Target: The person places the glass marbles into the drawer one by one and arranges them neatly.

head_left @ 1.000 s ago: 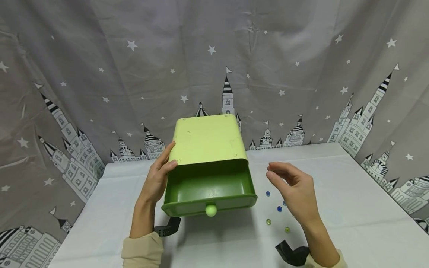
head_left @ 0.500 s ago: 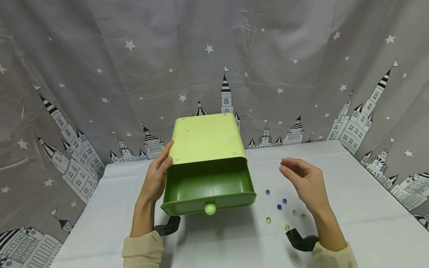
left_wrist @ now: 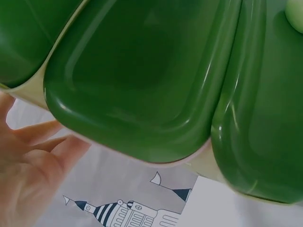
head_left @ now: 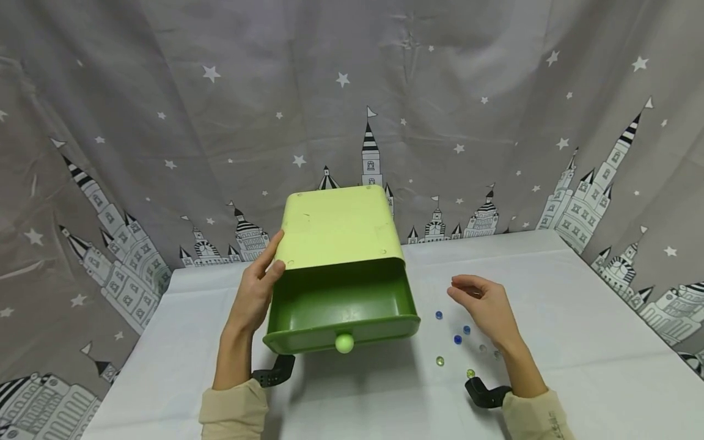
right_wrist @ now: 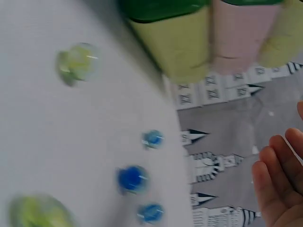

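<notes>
A small drawer chest (head_left: 338, 223) with a light green top stands in the middle of the head view. Its top drawer (head_left: 343, 299) is pulled out and looks empty, with a round light green knob (head_left: 344, 343) on the front. My left hand (head_left: 255, 290) rests against the chest's left side, fingers fairly straight and thumb near the front edge. Over the table to the right hovers my right hand (head_left: 486, 305), fingers loosely bent, with nothing seen in them. Below and left of it lie blue marbles (head_left: 458, 340) and yellow-green marbles (head_left: 440, 361).
Pale clear marbles (head_left: 483, 348) lie partly by the right forearm. Lower drawer fronts (left_wrist: 137, 85) of the chest appear in the left wrist view. A white cloth (head_left: 352, 397) covers the table, and a grey castle-print curtain (head_left: 352, 134) hangs behind.
My right hand has moved right, then partway back left and slightly lower. The left hand, the chest and its drawer have stayed about where they were.
</notes>
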Demonstrator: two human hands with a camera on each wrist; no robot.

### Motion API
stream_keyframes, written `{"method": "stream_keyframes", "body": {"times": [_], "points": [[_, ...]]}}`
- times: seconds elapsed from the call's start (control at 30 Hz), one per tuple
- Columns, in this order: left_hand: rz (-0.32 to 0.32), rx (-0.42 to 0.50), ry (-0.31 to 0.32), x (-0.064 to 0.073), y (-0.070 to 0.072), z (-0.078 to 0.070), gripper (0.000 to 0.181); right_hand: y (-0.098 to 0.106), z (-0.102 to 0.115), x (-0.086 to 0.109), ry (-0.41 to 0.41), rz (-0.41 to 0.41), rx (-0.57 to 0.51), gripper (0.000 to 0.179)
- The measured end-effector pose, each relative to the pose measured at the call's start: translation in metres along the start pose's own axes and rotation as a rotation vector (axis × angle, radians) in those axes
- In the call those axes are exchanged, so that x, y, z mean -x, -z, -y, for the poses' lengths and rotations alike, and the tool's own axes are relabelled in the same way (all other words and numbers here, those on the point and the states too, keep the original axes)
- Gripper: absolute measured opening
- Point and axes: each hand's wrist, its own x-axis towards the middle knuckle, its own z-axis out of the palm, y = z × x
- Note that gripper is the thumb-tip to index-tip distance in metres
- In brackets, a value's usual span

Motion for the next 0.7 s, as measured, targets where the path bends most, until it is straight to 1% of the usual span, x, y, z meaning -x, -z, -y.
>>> {"method": "stream_keyframes", "body": {"times": [0.13,0.23,0.5,0.7], "points": [[-0.008,-0.008,0.023,0.0,-0.001,0.0,0.061,-0.014,-0.009,-0.001,0.004,0.03,0.037,0.035],[-0.009,0.008,0.043,-0.001,-0.002,0.001,0.063,-0.021,-0.018,-0.002,0.016,0.045,0.083,0.032],[-0.019,0.01,0.055,-0.002,-0.003,0.0,0.064,-0.028,-0.029,-0.002,0.029,0.057,0.157,0.028],[-0.005,-0.001,0.066,-0.001,-0.001,-0.002,0.064,-0.033,-0.039,-0.001,0.001,0.074,0.21,0.028]]}}
